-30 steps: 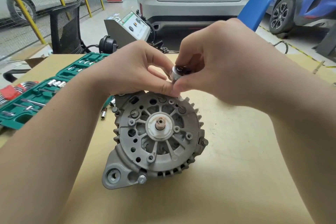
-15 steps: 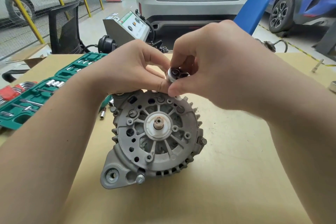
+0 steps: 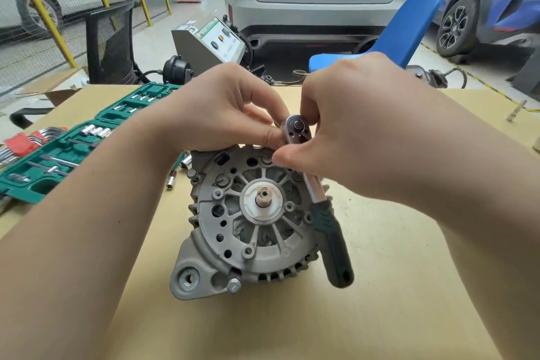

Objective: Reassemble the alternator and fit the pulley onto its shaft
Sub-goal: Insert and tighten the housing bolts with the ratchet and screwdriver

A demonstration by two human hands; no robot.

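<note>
Head view: ratchet (image 3: 317,193), handle now swung into sight, is pinched at its head by right hand (image 3: 347,137) and left hand (image 3: 233,114) fingers over alternator (image 3: 257,219), suggesting housing-bolt tightening underway.

Grey finned alternator (image 3: 257,222) upright on table, bare shaft (image 3: 264,197) facing camera

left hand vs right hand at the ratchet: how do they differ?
The left hand pinches beside the ratchet head with its fingertips; the right hand curls over the head from above. The left sits above the alternator rim; the right covers the ratchet's shank. Both meet at the head.
</note>
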